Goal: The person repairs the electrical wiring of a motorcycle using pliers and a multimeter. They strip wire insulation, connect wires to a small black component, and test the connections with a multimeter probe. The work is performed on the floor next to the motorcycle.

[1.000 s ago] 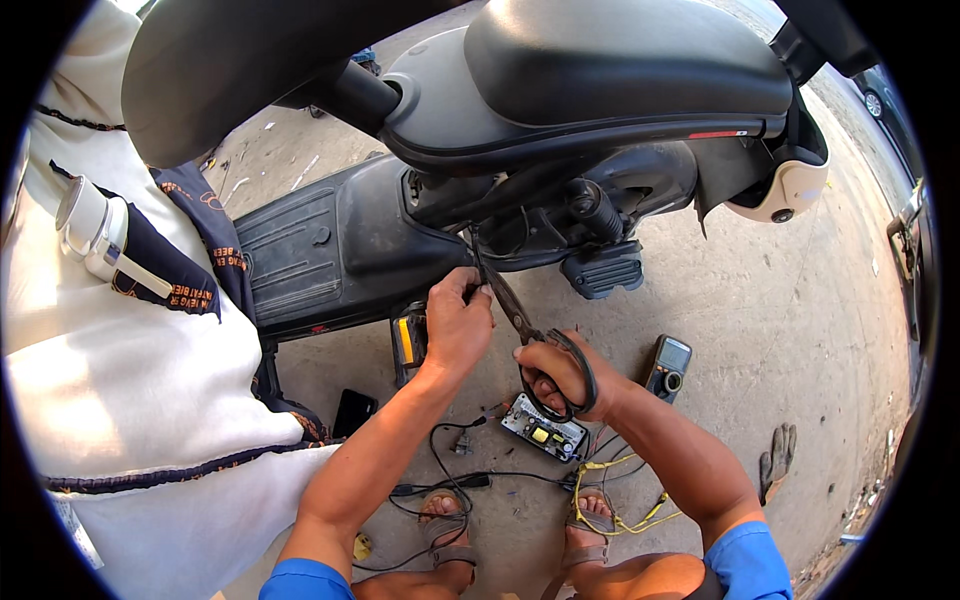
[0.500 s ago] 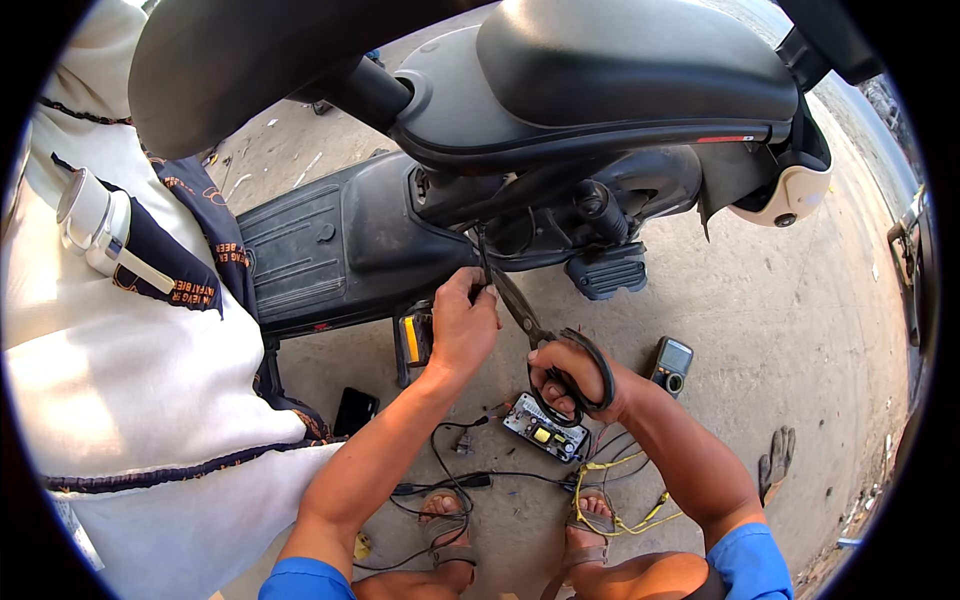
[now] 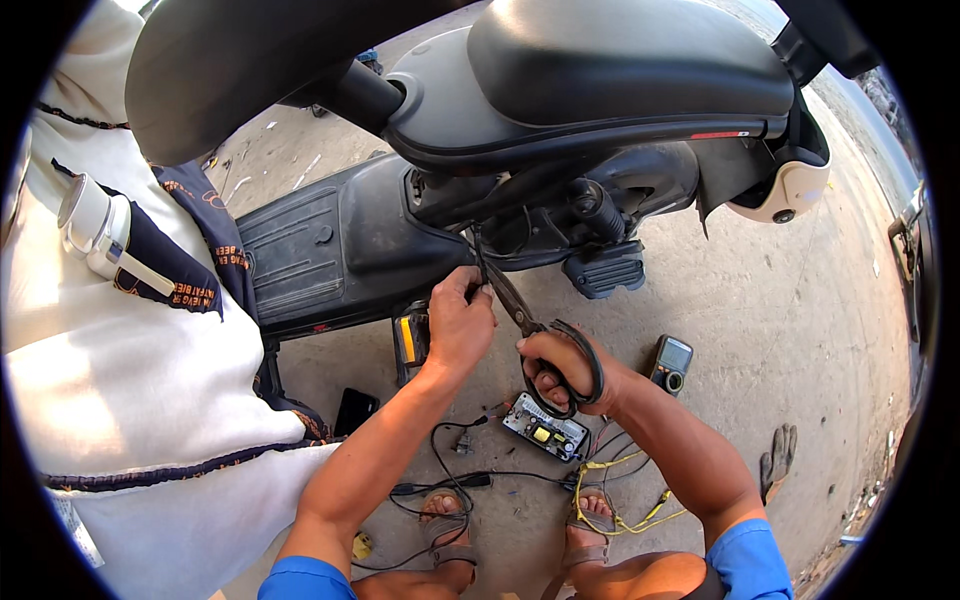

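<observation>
A thin black cable [image 3: 479, 246] hangs from the underside of a black electric scooter [image 3: 400, 240]. My left hand [image 3: 460, 322] is closed, its thumb and fingers pinching the cable's lower end. From the right, large dark scissors [image 3: 517, 306] reach in, their blades slanting up to the cable just beside my left fingertips. Around the scissors' black loop handles my right hand [image 3: 568, 368] is wrapped. Whether the blade tips bite the cable is too small to tell.
On the ground lie an opened circuit-board box [image 3: 545, 428] with yellow and black leads, a multimeter [image 3: 671, 362], a glove [image 3: 777, 458] and a phone [image 3: 355, 410]. A white cloth [image 3: 150, 390] drapes the left side. A helmet [image 3: 795, 190] hangs at the seat's rear.
My right hand and the scissors have shifted slightly up and left. The left hand keeps its pinch on the cable, almost in the same place.
</observation>
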Tool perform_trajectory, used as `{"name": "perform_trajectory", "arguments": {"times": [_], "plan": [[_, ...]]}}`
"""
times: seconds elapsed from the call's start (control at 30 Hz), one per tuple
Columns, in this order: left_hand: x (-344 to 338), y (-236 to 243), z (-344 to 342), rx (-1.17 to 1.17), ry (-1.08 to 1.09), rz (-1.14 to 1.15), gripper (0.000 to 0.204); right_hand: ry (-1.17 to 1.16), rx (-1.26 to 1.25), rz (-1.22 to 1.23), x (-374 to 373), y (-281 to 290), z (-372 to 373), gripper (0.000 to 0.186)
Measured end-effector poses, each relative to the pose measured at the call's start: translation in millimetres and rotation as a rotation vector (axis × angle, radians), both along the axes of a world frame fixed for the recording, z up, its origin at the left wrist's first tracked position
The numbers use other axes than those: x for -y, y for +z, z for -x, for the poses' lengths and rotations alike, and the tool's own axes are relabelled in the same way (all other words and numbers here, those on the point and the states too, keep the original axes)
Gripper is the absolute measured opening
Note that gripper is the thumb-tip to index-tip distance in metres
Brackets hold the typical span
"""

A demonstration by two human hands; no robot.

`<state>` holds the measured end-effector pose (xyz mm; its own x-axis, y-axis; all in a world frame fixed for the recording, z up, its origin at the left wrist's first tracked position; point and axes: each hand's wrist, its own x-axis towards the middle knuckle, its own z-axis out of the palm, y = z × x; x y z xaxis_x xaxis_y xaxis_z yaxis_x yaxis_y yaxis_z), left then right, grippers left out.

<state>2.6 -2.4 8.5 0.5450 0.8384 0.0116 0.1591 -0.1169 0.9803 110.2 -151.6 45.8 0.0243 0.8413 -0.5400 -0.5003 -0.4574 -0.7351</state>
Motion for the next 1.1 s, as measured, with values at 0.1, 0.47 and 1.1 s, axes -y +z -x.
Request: {"name": "perform_trajectory", "arguments": {"times": [0.1, 0.47, 1.1], "plan": [[-1, -2, 1, -0.002, -0.004, 0.01, 0.013, -0.005, 0.082, -0.014, -1, 0, 2, 0.035], [4, 8, 1, 0.004, 0.023, 0.116, 0.01, 0.004, 0.025, 0.024, 8, -2, -6, 0.037], [4, 3, -2, -0.025, 0.041, 0.087, 0.022, 0.077, 0.103, 0.002, 15, 3, -12, 0.037]]}}
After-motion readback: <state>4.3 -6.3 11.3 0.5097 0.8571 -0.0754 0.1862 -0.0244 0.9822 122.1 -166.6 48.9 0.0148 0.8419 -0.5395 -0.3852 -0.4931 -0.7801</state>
